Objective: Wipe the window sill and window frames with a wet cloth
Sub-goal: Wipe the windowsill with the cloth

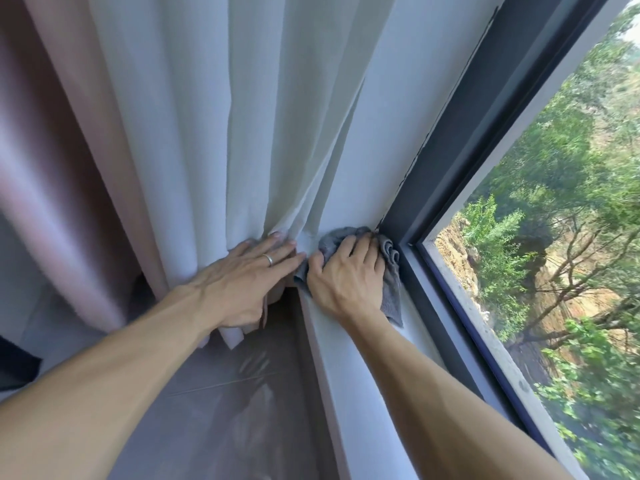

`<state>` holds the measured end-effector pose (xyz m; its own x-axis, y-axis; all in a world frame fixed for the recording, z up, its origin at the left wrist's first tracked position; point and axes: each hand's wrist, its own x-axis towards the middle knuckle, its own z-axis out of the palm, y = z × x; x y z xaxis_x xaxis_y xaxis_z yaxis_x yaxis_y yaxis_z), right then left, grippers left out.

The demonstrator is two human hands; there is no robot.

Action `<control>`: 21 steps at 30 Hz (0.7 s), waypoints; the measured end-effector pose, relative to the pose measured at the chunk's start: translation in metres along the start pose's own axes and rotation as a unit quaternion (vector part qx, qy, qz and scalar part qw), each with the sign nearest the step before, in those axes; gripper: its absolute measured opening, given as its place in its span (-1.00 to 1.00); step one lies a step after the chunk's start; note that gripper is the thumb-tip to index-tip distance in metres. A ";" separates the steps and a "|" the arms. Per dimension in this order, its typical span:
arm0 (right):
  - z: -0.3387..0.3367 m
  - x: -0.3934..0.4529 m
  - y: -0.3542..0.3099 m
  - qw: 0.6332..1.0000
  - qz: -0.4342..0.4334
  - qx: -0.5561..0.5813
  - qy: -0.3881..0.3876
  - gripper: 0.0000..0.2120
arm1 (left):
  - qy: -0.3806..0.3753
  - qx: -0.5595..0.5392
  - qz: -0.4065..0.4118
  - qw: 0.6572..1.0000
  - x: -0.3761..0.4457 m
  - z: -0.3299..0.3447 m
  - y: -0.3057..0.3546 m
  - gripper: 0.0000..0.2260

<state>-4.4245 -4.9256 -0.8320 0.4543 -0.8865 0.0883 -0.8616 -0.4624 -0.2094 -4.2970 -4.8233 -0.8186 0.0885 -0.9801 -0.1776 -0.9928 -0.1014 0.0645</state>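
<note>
Head view — right hand (346,275) presses the grey cloth (391,268) flat on the sill (349,375) corner; left hand (242,275), fingers straight, pushes back the white curtain (194,150)

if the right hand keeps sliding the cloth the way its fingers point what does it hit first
The right hand on the grey cloth points into the sill's corner; it would probably meet the white side wall first, beside the dark window frame.
</note>
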 end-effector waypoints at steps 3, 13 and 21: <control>-0.002 -0.041 0.009 0.989 -0.144 -0.015 -0.037 -0.32 | 0.013 0.027 -0.024 0.999 0.003 0.003 -0.018 -0.18; 0.005 -0.041 -0.003 0.958 -0.275 -0.055 -0.063 -0.37 | 0.026 0.122 -0.023 0.992 0.001 0.007 -0.039 -0.24; 0.012 0.027 -0.053 0.915 -0.318 -0.238 -0.065 -0.36 | 0.002 0.115 -0.041 0.993 -0.017 0.006 -0.066 -0.16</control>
<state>-4.3638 -4.9247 -0.8298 0.8951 -0.4388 -0.0785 -0.3996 -0.8680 0.2948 -4.2334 -4.7987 -0.8254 0.1702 -0.9709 -0.1686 -0.9743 -0.1403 -0.1760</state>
